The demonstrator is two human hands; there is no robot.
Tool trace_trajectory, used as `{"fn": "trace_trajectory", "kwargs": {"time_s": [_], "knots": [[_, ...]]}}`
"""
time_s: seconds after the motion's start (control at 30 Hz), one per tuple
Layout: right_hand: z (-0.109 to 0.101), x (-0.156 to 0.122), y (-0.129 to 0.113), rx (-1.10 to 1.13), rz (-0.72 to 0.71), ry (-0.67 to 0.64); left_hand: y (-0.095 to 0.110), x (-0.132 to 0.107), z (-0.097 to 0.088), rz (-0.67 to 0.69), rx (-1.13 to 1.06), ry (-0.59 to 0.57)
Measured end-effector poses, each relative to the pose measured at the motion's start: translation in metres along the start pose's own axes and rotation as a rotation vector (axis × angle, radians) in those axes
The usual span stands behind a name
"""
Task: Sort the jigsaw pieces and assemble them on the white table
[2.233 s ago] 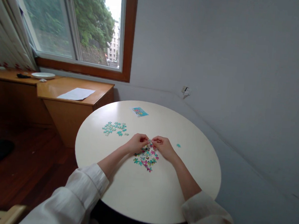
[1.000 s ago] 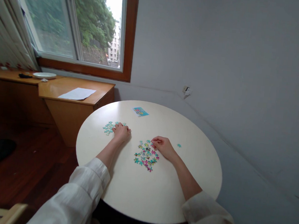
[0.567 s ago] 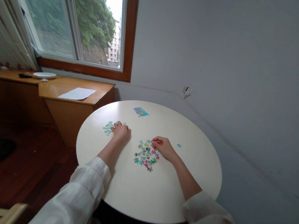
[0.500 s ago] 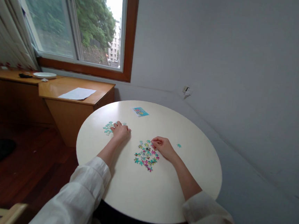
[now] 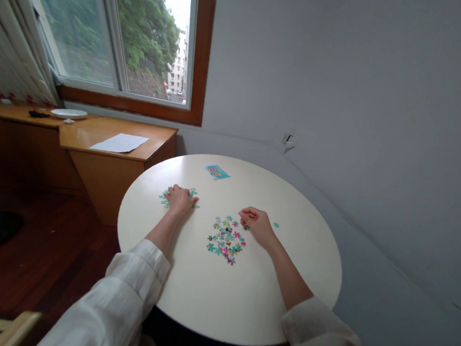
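My left hand [image 5: 180, 199] rests over a pile of mostly teal puzzle pieces [image 5: 164, 200] on the left of the table, fingers apart; they hide part of the pile. My right hand [image 5: 257, 223] is closed, thumb and fingers together, just beyond the upper right of a second, mixed-colour pile of puzzle pieces [image 5: 224, 241]. A small dark, multicoloured puzzle piece [image 5: 245, 226] peeks out beneath its fingers and looks held there. To the right of this hand lies a single teal puzzle piece [image 5: 276, 225].
Both piles lie on a round white table [image 5: 211, 300]. A blue picture card [image 5: 217, 172] is near its far edge. Behind on the left, a wooden desk [image 5: 160, 145] carries a sheet of paper [image 5: 120, 143] and a white plate [image 5: 69, 113]. The wall stands beyond the table.
My left hand has moved slightly left over the teal pile, uncovering pieces on its right. My right hand has shifted a little right and away from the mixed pile.
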State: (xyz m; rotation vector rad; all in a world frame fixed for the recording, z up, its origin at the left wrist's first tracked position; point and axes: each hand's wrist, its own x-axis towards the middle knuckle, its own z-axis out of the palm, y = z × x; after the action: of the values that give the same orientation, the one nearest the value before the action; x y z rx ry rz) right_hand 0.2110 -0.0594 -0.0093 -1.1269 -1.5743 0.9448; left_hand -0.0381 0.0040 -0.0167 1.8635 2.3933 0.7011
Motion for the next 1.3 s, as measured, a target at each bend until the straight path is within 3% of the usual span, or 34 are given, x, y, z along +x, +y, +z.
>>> {"fn": "trace_trajectory", "kwargs": {"time_s": [0.17,0.3,0.47,0.6,0.7,0.93,1.1,1.2,1.3], "knots": [[-0.033,0.01,0.0,-0.078,-0.01,0.364,0.001,0.001,-0.003,0.015,-0.038,0.083],[-0.074,0.007,0.013,-0.414,0.116,0.65,0.003,0.001,-0.006,0.007,-0.081,0.113],[-0.105,-0.001,0.029,-0.813,0.365,0.525,0.006,0.0,-0.009,0.016,-0.109,0.121],[-0.107,0.0,0.036,-0.909,0.435,0.377,0.007,0.001,-0.01,-0.001,-0.137,0.145],[-0.107,0.002,0.041,-0.94,0.442,0.342,0.008,0.002,-0.011,-0.009,-0.161,0.146],[-0.112,0.005,0.054,-0.928,0.335,0.373,0.011,-0.001,-0.016,-0.026,-0.186,0.118],[-0.108,0.005,0.049,-0.85,0.356,0.401,0.012,0.0,-0.016,-0.028,-0.194,0.125],[-0.098,0.007,0.042,-0.739,0.318,0.422,0.013,0.0,-0.015,0.011,-0.232,0.135],[-0.075,0.011,0.032,-0.522,0.18,0.418,0.018,-0.002,-0.013,0.116,-0.311,0.134]]}}
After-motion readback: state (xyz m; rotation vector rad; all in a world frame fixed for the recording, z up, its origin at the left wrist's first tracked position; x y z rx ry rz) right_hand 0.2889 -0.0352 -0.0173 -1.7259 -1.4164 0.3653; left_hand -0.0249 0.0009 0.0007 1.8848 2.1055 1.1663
